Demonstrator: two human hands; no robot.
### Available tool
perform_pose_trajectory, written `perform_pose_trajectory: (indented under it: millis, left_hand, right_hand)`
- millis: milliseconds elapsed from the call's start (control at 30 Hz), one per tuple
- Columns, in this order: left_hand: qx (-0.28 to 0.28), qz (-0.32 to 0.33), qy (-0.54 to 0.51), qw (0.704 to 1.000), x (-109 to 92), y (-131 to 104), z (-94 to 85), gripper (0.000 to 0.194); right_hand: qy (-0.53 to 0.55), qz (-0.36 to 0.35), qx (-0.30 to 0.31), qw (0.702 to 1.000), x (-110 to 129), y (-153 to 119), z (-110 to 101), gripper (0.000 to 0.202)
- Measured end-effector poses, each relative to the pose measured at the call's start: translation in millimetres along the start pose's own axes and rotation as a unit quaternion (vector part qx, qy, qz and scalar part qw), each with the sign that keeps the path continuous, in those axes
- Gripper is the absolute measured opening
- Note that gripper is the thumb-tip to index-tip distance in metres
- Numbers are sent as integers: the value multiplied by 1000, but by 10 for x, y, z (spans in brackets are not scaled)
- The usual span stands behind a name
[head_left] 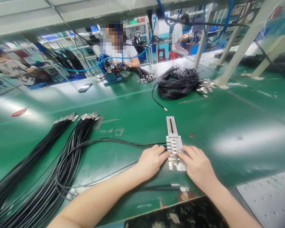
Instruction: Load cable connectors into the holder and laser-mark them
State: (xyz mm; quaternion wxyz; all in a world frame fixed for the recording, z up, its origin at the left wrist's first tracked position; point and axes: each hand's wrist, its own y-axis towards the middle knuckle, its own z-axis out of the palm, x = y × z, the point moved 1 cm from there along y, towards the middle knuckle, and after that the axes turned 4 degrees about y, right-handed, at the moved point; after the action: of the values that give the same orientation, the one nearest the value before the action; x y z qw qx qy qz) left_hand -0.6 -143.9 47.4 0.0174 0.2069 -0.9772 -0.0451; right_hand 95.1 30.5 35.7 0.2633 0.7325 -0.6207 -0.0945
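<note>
A small metal fixture (172, 128) with a slotted upper plate lies on the green bench. Several silver cable connectors (173, 146) sit side by side in its lower block, their black cables (123, 142) running off to the left. My left hand (153, 161) is at the block's left edge, thumb and index finger closed at a cable end whose grip point is partly hidden. From the other side, my right hand (197, 163) reaches in with fingers extended, touching the block's right edge near the same connector. Below the hands lie loose cable ends (175, 186).
Two thick bundles of black cables (73, 148) stretch along the left. A coiled cable bundle (178, 82) lies farther back, near a blue bench press (112, 72), a phone (85, 87) and a person (133, 55) opposite. Metal posts (242, 44) rise at the right.
</note>
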Motion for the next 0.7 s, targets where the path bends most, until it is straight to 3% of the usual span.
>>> perform_pose_trajectory:
  millis: [267, 400, 467, 567, 700]
  left_hand:
    - [-3, -4, -35, 999, 23, 33, 22, 30]
    - [-76, -37, -136, 987, 83, 54, -92, 28]
    - [-108, -85, -233, 963, 102, 54, -184, 24]
    - [-97, -152, -394, 901, 76, 27, -290, 17]
    - [-84, -199, -533, 818, -14, -29, -357, 13]
  right_hand:
    - [22, 13, 7, 1000, -9, 7, 5, 39]
    - [34, 33, 3, 999, -18, 12, -3, 43]
    - [58, 50, -18, 997, -49, 3, -13, 44]
    - [131, 92, -95, 983, -105, -7, -50, 32]
    - [261, 194, -159, 932, 3, 73, -161, 18]
